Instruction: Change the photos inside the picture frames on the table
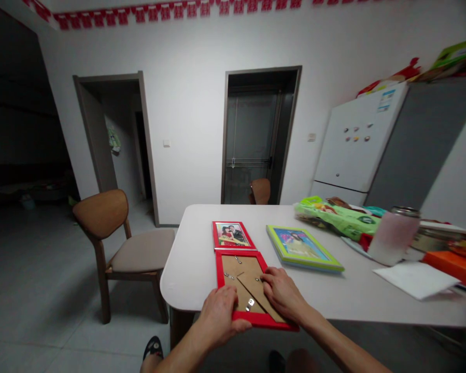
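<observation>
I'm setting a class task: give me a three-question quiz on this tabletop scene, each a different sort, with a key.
1. True or false: the nearer red frame is turned picture side down.
2. What colour is the frame to its right?
A) black
B) lime green
C) white
3. Where do the left hand and the right hand touch the nearer red frame?

Key: 1. True. 2. B. 3. Left at the near left corner; right on the right side.
</observation>
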Tool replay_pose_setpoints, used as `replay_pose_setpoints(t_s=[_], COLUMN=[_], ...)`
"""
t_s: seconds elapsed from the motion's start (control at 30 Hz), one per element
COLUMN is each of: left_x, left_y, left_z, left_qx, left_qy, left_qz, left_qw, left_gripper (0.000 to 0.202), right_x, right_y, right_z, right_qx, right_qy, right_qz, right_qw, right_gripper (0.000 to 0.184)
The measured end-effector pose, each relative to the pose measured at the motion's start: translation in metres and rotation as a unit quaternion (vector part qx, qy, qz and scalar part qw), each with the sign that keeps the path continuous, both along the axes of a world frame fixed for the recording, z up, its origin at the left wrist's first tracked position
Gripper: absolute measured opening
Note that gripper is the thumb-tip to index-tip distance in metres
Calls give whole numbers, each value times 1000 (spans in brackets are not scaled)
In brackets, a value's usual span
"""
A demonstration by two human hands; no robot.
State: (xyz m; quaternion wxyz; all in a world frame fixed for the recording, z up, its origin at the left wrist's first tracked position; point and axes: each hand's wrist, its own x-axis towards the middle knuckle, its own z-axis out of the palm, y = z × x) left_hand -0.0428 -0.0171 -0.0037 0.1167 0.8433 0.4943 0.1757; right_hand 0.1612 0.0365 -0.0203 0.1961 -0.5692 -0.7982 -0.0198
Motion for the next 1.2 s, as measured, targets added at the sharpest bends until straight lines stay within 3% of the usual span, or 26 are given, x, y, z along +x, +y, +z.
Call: replay_pose_setpoints(t_s=[0.23, 0.33, 0.6, 0.77, 0.97, 1.2], left_x=[-10, -11, -12, -13, -16, -20], left_y=[4, 5, 6, 4, 1, 1], left_z=[-3, -4, -9, -9, -4, -3], left_qx=[-6, -3, -8, -6, -27, -27], left_qy=[-15, -23, -28, -33, -21, -36], left_qz=[-16, -21, -12, -8, -3, -2], left_qw=[1000, 1000, 1000, 999, 999, 999], left_gripper=[51, 52, 50, 42, 41, 44], right_x=[-27, -32, -29, -43, -73, -80], right_y=[-39, -48, -49, -16, 21, 14], right_z=[11, 19, 22, 10, 3, 9], right_qx=[-24, -37, -51, -46, -45, -38], right_qy=[38, 29, 40, 79, 16, -41], right_qz=[171, 209, 222, 164, 136, 151], right_qw=[984, 977, 973, 982, 990, 987], right_gripper=[30, 28, 28, 35, 35, 24])
